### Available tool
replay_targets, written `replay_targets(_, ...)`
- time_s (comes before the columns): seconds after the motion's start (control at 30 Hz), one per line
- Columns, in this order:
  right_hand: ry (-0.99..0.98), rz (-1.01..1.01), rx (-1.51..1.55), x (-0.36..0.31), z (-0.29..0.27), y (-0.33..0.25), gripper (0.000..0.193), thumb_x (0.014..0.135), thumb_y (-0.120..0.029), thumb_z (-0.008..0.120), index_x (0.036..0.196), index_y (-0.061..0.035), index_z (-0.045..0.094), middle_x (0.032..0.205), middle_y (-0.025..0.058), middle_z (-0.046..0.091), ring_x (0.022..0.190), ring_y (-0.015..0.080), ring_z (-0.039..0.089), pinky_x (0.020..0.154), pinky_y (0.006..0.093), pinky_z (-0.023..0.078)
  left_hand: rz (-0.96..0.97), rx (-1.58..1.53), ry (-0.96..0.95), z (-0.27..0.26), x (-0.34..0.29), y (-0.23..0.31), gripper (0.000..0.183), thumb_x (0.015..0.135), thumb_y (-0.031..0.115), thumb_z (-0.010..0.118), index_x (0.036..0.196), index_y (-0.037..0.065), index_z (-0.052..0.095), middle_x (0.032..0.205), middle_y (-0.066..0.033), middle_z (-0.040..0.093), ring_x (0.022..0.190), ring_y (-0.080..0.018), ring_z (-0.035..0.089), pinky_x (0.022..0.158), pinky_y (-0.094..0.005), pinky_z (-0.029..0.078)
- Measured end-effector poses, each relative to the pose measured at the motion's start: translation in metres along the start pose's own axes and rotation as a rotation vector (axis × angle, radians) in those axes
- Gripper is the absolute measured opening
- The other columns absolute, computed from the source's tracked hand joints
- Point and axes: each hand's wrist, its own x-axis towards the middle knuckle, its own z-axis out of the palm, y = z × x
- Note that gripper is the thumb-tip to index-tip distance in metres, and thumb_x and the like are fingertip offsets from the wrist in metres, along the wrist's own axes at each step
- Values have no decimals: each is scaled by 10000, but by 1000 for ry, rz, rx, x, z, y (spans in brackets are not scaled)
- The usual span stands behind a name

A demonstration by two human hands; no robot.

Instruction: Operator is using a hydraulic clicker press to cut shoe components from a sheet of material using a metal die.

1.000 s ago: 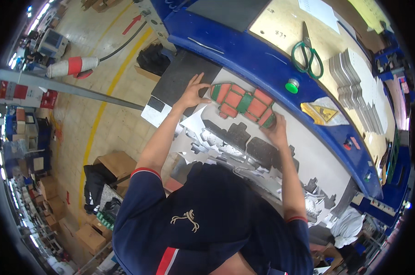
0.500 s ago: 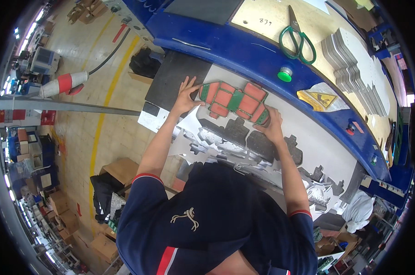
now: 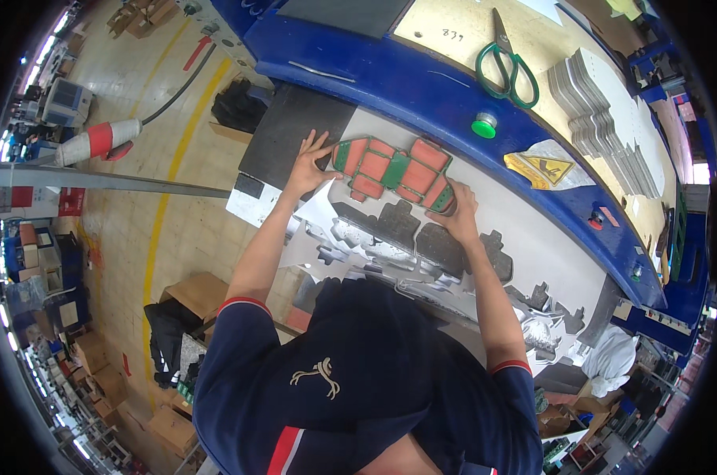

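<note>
A cutting die [image 3: 395,171] with red pads and green parts between them rests on a white sheet [image 3: 524,229] at the front of the blue machine. My left hand [image 3: 306,168] holds its left end, thumb at the lower edge and some fingers spread beyond it. At the opposite end, my right hand [image 3: 460,215] grips the lower right corner, its fingers partly hidden by the die. Just nearer to me, dark cut-out openings [image 3: 398,225] run through the sheet, with torn white offcuts beside them.
A blue machine beam [image 3: 422,79] curves behind the sheet, bearing a green push button [image 3: 484,125] and a yellow warning label [image 3: 550,166]. Green-handled scissors [image 3: 507,67] and stacked cut pieces [image 3: 604,115] lie on the wooden top beyond. A metal bar [image 3: 113,182] crosses at left.
The whole view has shifted slightly. Both hands stay on the ends of the cutting die, which lies in nearly the same place on the sheet.
</note>
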Motion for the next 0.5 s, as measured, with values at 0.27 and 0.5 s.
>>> replay_targets(0.27, -31, 23, -27, -2, -4, -4, 873, 575, -202, 871, 1346, -114, 470, 1244, 118, 510, 1177, 328, 455, 1011, 450, 312, 17, -41, 85, 5, -5, 1, 661, 521, 274, 902, 1141, 160, 704, 1441, -128, 449, 1417, -334, 270, 1167, -496, 176)
replay_targets(0.5, -25, -20, 10, -1, -5, -3, 884, 575, -195, 869, 1363, -139, 471, 1218, 103, 510, 1174, 297, 442, 1006, 429, 288, 9, -20, 75, 0, -8, 4, 648, 533, 274, 896, 1140, 153, 704, 1435, -112, 460, 1414, -324, 281, 1165, -491, 187)
